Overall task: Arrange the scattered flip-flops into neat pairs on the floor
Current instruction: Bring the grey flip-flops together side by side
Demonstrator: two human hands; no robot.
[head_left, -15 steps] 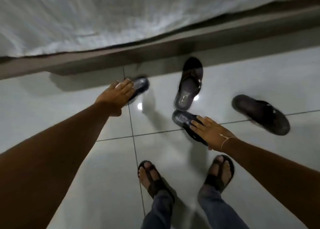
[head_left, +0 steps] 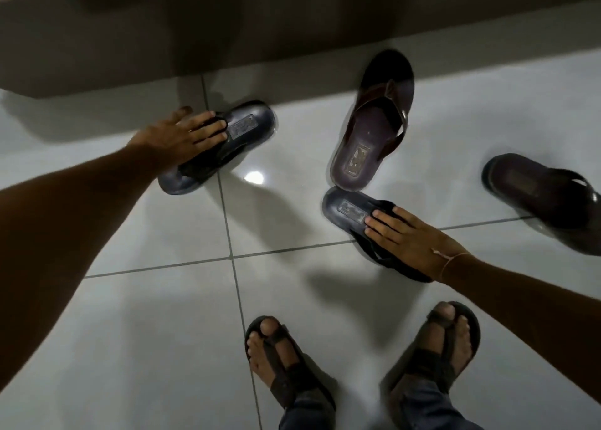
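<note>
Several loose flip-flops lie on the white tiled floor (head_left: 162,299). My left hand (head_left: 182,133) rests flat on a dark blue flip-flop (head_left: 240,133) at the left, fingers over its straps. My right hand (head_left: 406,237) lies on a second dark blue flip-flop (head_left: 348,208) in the middle, fingers across its strap. A brown flip-flop (head_left: 374,127) points away from me, its heel touching the middle blue one. Another brown flip-flop (head_left: 546,198) lies apart at the right edge.
A bed's dark base (head_left: 227,33) runs along the top, just behind the left flip-flop. My own two feet in brown sandals (head_left: 286,358) (head_left: 442,348) stand at the bottom. Bare tiles lie between my arms.
The camera has dropped closer to the floor. My left hand has slid further onto the left blue flip-flop. My right hand stays on the middle one.
</note>
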